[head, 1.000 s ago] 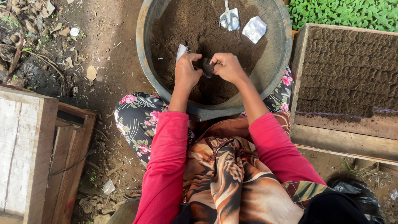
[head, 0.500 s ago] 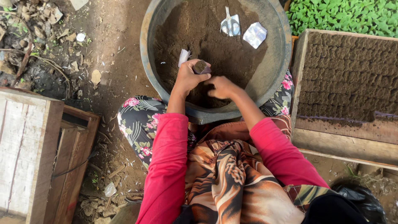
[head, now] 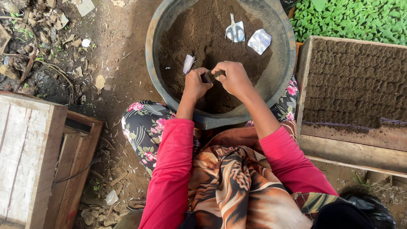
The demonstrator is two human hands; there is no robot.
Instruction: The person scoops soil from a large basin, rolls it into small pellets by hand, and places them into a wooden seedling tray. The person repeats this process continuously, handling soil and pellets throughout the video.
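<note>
Since a moment ago, when they worked apart, the left hand [head: 196, 84] and right hand [head: 234, 78] have met, both clenched on a small soil-filled pot [head: 213, 75] at centre frame, over the soil basin [head: 283, 80], scissors [head: 235, 30] beyond.

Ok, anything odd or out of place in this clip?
Scissors and two bits of foil lie right on the soil in the basin, beyond both hands. Nothing looks spilled or broken.

Two small crumpled silvery packets [head: 259, 40] [head: 188, 64] lie on the soil [head: 203, 29] in the basin [head: 280, 80].
</note>
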